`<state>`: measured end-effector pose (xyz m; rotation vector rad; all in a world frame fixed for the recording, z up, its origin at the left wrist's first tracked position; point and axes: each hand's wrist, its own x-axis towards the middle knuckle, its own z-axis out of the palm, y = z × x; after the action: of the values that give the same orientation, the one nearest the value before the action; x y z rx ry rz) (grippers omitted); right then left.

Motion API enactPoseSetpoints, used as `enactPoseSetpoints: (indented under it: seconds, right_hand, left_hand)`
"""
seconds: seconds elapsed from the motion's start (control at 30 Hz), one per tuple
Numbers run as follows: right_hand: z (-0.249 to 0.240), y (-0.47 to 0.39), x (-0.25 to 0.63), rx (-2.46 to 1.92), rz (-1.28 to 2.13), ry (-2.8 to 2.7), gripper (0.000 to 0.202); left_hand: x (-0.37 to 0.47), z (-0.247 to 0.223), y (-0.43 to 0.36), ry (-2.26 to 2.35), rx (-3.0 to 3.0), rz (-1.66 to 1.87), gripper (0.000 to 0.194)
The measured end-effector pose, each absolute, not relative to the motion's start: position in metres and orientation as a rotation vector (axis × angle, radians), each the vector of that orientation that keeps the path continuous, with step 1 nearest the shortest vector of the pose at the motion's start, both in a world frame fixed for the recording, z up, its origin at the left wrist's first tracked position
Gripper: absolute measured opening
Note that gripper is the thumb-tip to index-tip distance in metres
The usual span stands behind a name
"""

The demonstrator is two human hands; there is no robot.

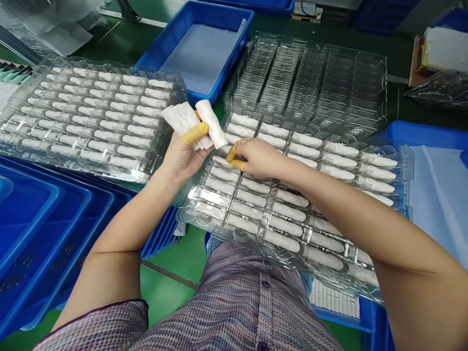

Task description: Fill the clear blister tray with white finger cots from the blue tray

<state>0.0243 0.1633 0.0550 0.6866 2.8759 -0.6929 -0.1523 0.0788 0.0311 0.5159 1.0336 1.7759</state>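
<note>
My left hand (188,151), with yellow finger cots on its fingers, is closed around several flat white pieces (183,119), fanned out. A rounder white roll (211,124) leans across its fingertips. Yellow cots also cover fingers of my right hand (252,157), which pinches at the lower end of that roll; the exact grip is partly hidden. Beneath my right hand lies a clear plastic tray (237,234) with rows of white rolls in its slots. My right forearm hides part of the tray.
To the left, another clear tray (84,163) is filled with similar rolls. Clear molded trays (310,73) sit behind the nearer one. A blue bin (215,92) with a pale liner stands at the back. Stacked blue bins (84,204) flank my left arm; another blue bin (420,130) is at right.
</note>
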Motion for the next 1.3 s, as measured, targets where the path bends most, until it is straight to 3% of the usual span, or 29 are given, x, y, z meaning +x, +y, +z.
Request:
enactPoseSetpoints:
  seconds: [0.33, 0.6, 0.8, 0.93, 1.0, 1.07, 1.2, 1.3]
  right_hand:
    - [0.067, 0.158, -0.015, 0.924, -0.428, 2.606, 0.038]
    - [0.071, 0.159, -0.022, 0.968, -0.485, 2.58, 0.027]
    - [0.061, 0.15, -0.019, 1.099, -0.415, 2.666, 0.042]
    - [0.05, 0.144, -0.016, 1.085, -0.283, 2.776, 0.027]
    - [0.05, 0.144, -0.01, 1.072, -0.431, 2.803, 0.012]
    - [0.055, 0.141, 0.001, 1.092, -0.827, 2.839, 0.011]
    - [0.065, 0.119, 0.031, 0.904, -1.862, 2.693, 0.028]
    - [0.064, 0.097, 0.049, 0.87, -2.101, 2.688, 0.042]
  left_hand:
    - [-0.139, 0.037, 0.068, 1.008, 0.481, 1.783, 0.039]
    - [-0.162, 0.026, 0.042, 1.03, 0.499, 1.841, 0.04]
    - [-0.173, 0.017, 0.015, 1.027, 0.566, 1.853, 0.04]
    - [-0.169, 0.016, 0.005, 1.031, 0.54, 1.839, 0.043]
    - [-0.165, 0.017, 0.003, 1.037, 0.531, 1.84, 0.047]
    - [-0.159, 0.021, 0.002, 1.051, 0.544, 1.838, 0.05]
    - [-0.138, 0.028, 0.003, 1.058, 0.673, 1.816, 0.047]
    - [-0.118, 0.03, 0.007, 1.07, 0.775, 1.816, 0.048]
